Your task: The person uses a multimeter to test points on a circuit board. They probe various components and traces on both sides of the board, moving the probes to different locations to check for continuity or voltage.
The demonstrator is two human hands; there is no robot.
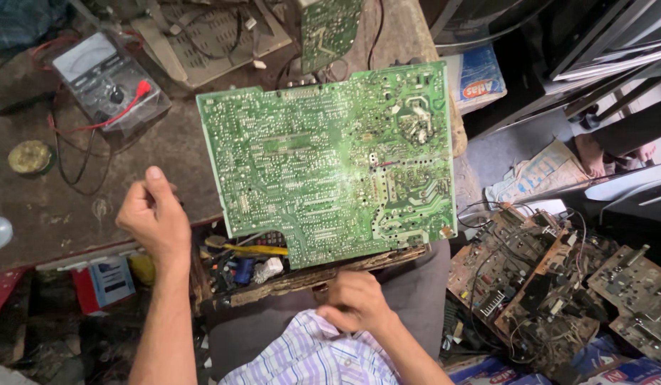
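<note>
Solder side up, the green circuit board (334, 160) lies on my bench. My left hand (153, 217) hovers loosely curled, empty; my right hand (355, 301) rests closed below it. Inspection, I judge; next needs a firm edge grip.

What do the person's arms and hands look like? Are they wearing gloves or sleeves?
No gloves: both the left hand and the right hand are bare, with no rings or watch that I can see. Both forearms are bare too. A light shirt with thin purple and blue checked lines shows at the bottom, but the picture does not show clearly where its sleeves end.
</note>
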